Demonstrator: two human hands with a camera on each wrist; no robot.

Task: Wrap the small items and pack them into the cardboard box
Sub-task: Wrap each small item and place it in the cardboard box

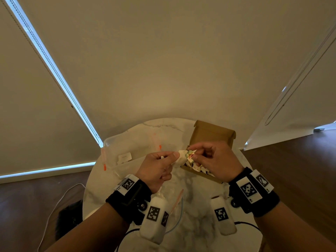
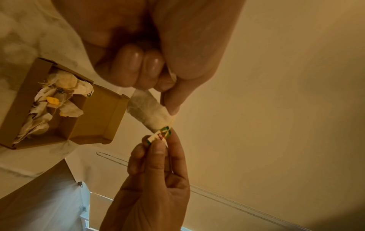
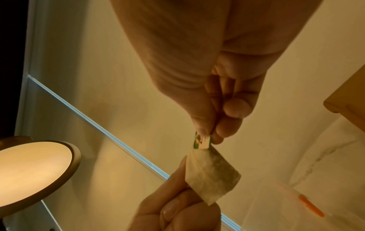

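Hands meet above a round, white-veined marble desk [image 1: 190, 211], both clamped on one small wrapped item [image 1: 181, 155]. The left hand [image 1: 156, 170] pinches the plump, pale end of the bundle, which is a soft, translucent paper-like wrap rolled into a short tube, between thumb and curled fingers. The right hand [image 1: 212, 160] pinches the opposite end, where a stiff little paper tag [image 2: 161, 135] printed in green and red sticks out of the wrap. The bundle's long axis runs roughly level from hand to hand, left to right, its tagged end pointing toward the right hand and the box beyond; it is held in the air just above the box's near edge.

A small brown cardboard box [image 1: 212, 135] of corrugated board sits open on the far right of the desk, its lid flap standing up behind. The left wrist view shows it holding a loose heap of similar crumpled pale wraps [image 2: 57, 100], some showing yellow pieces.

On the far left of the desk lies a clear, glossy plastic bag [image 1: 125, 150] with orange marks at its edges and a white slip inside. A second clear plastic bag [image 1: 174, 202] with a thin reddish strip lies flat near the wrists.
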